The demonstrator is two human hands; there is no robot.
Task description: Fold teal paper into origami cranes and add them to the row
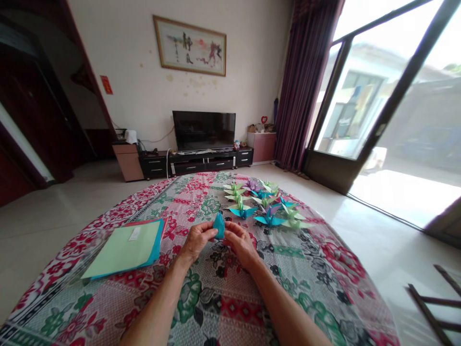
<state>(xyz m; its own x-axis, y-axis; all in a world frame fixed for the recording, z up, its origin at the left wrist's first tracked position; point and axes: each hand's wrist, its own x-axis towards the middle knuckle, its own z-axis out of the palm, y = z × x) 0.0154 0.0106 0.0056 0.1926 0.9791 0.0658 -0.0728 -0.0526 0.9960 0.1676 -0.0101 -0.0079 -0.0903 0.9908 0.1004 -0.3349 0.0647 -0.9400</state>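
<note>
Between my two hands, just above the tablecloth, is a small piece of folded blue paper (219, 225), narrow and pointed at the top. My left hand (199, 237) pinches its left side between thumb and fingers. On the other side my right hand (239, 240) grips the lower right edge. Beyond my right hand stand several finished paper cranes (270, 218) in rows, coloured blue, green and purple. A stack of square paper sheets (124, 247) lies left of my hands, pale green on top, with blue and red edges showing beneath.
A round table with a flowered tablecloth (201, 288) spreads under my arms. Past its far edge are a television (204, 130) on a low black cabinet (201, 163) and a glass door (360, 96) at the right. A dark wooden chair frame (432, 302) stands near the lower right.
</note>
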